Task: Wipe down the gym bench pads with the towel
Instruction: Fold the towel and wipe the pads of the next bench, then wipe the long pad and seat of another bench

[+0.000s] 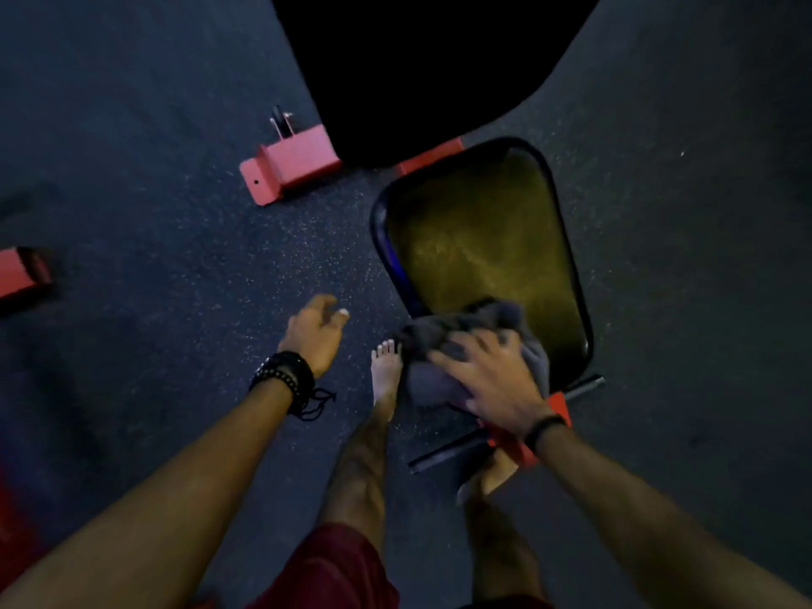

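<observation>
towel (474, 340): soft, light, bunches easily; best pressed flat from above
right hand (487, 380): fingers spread, pressing towel on seat pad (483, 239)
left hand (314, 336): relaxed, holding nothing

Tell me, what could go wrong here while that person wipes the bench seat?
The bare foot stands close beside the black floor bar of the bench, so a stubbed toe seems possible. The right hand presses the bunched grey towel at the near edge of the glossy seat pad; it might slip off.

Black beaded wristbands (285, 375), maroon shorts (334, 569), bare feet (386, 367).
</observation>
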